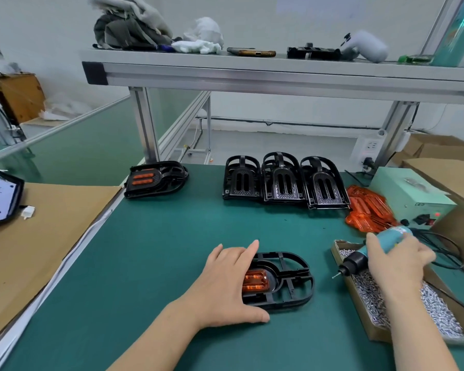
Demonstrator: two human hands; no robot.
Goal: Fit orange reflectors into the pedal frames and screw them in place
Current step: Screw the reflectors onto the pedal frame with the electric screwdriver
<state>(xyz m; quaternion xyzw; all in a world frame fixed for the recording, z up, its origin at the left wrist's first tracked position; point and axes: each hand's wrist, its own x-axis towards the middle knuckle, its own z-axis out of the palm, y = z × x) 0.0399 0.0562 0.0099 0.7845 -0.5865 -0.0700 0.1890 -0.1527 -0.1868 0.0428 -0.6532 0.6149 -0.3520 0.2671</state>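
Was lit brightly, evenly from overhead; cast soft shadows; bowed edges at 12 o'clock; blurred right hand [397,261] at 4 o'clock.

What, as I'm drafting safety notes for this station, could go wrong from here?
1. The left hand presses flat on the pedal frame right beside the orange reflector; a slipping bit could hit its fingers.
2. The right hand holds the screwdriver over the open screw box; a knock might spill screws.

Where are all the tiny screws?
In the head view, the screws fill a cardboard box on the right side of the green mat, under the right hand gripping the blue screwdriver.
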